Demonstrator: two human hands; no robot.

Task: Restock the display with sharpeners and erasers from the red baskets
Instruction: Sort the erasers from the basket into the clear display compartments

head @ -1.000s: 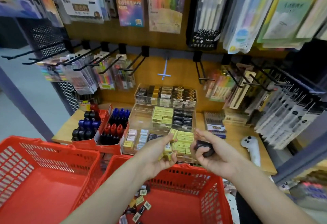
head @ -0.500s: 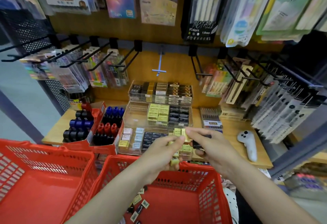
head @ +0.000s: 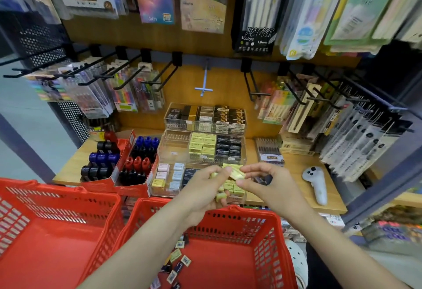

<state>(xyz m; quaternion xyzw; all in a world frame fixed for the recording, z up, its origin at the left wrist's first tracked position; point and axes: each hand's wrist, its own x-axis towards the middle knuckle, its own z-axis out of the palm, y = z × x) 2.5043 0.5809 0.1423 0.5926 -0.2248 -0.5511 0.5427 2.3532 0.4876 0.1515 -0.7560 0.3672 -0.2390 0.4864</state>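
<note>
My left hand [head: 203, 188] holds a few pale yellow erasers [head: 221, 196] in its curled fingers, just above the front tier of the clear acrylic display [head: 173, 149]. My right hand [head: 271, 186] pinches one yellow eraser [head: 237, 173] between thumb and fingertips, right beside the left hand's fingers. A dark small item [head: 262, 179] is tucked in the right palm. Below my forearms stands a red basket [head: 233, 212] with several loose erasers [head: 179, 260] on its floor. A second red basket [head: 57, 199] stands to the left.
Two red cardboard boxes of sharpeners [head: 100, 158] [head: 139, 163] sit left of the display on the wooden shelf [head: 296, 167]. A white controller [head: 316, 183] lies to the right. Black hooks with hanging pen packs [head: 96, 92] jut out above both sides.
My right hand has moved left to meet the left hand and now pinches a yellow eraser. Both hands have shifted forward over the display's front tier.
</note>
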